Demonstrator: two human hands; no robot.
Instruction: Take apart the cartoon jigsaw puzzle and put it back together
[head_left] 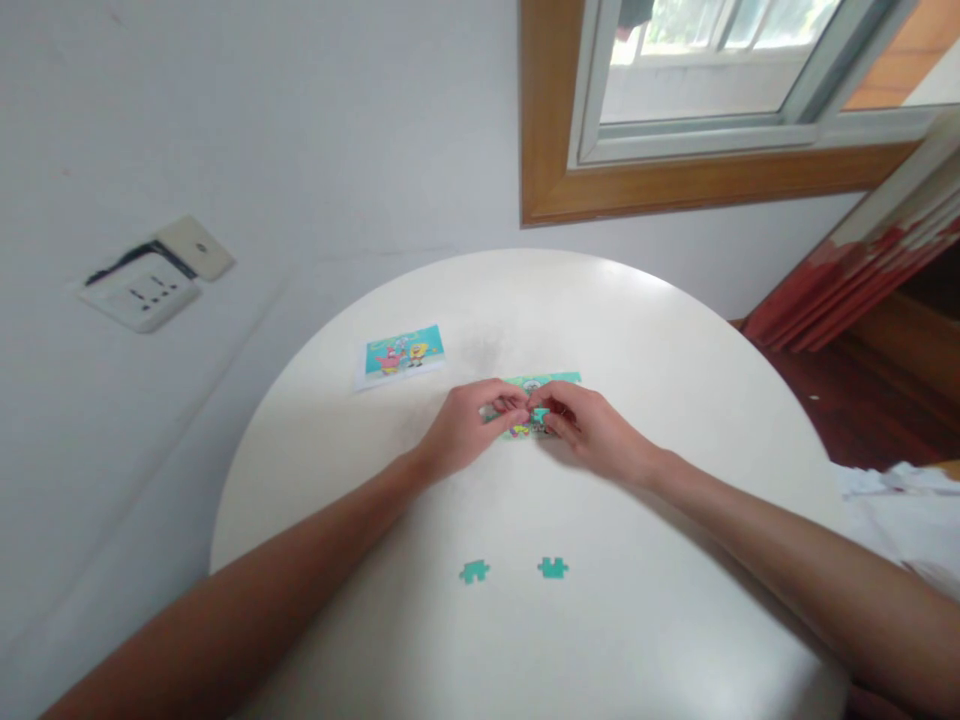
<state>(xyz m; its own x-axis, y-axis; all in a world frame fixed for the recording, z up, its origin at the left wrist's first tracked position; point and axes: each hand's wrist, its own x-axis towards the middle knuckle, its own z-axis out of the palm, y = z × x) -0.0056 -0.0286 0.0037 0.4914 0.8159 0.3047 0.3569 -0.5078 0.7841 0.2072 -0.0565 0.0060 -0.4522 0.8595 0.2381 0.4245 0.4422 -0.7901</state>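
Observation:
A partly covered jigsaw puzzle [564,379] with a coloured cartoon picture lies on the white round table, under both hands. Between the fingers of my right hand [589,425] is a small teal puzzle piece [539,414], held over the puzzle. My left hand [469,425] is curled above the puzzle's left part, thumb and fingertips close together near that piece. Whether those fingertips grip anything cannot be made out. Two loose teal pieces, a left one [475,571] and a right one [553,568], lie apart on the table nearer to me.
A picture card [405,352] with cartoon figures lies on the table [360,600] at the back left. Beyond the table's rounded edge stands a white wall with a socket [146,292]. A wood-framed window [551,195] and a red-and-white curtain [832,275] are at the right.

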